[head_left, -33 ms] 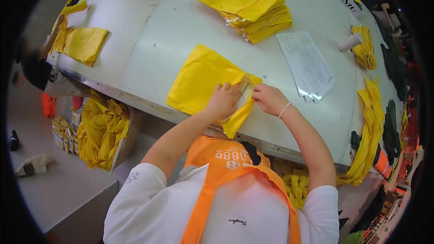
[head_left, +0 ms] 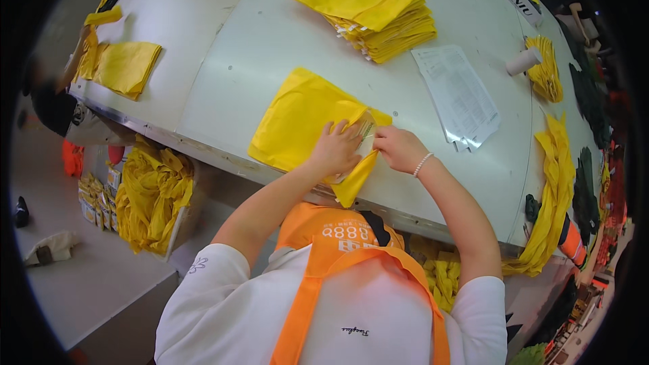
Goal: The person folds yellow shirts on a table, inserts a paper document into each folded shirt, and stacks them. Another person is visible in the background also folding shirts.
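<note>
On the table in front of me lies a folded piece of yellow fabric (head_left: 291, 122). A pale, see-through piece (head_left: 365, 132), perhaps a plastic sleeve or card, shows between its flaps at the right end. My left hand (head_left: 336, 151) rests on it with fingers spread, pressing the near right part. Thumb and fingers of my right hand (head_left: 399, 149), a beaded bracelet at the wrist, pinch the fabric's right edge beside the pale piece. What exactly sits between those fingertips is partly hidden. One yellow flap (head_left: 355, 182) points down toward the table's near edge.
A stack of folded yellow fabric (head_left: 378, 13) stands farther back. Printed sheets (head_left: 460, 98) and a white roll (head_left: 524, 62) lie to the right, near long yellow fabric (head_left: 554, 189). Below left is a bin of yellow fabric (head_left: 154, 196). Another person (head_left: 57, 105) works at the far left.
My right hand has shifted very slightly left. The fingers of my left hand have spread a little, and the pale piece shows at a slightly different angle.
</note>
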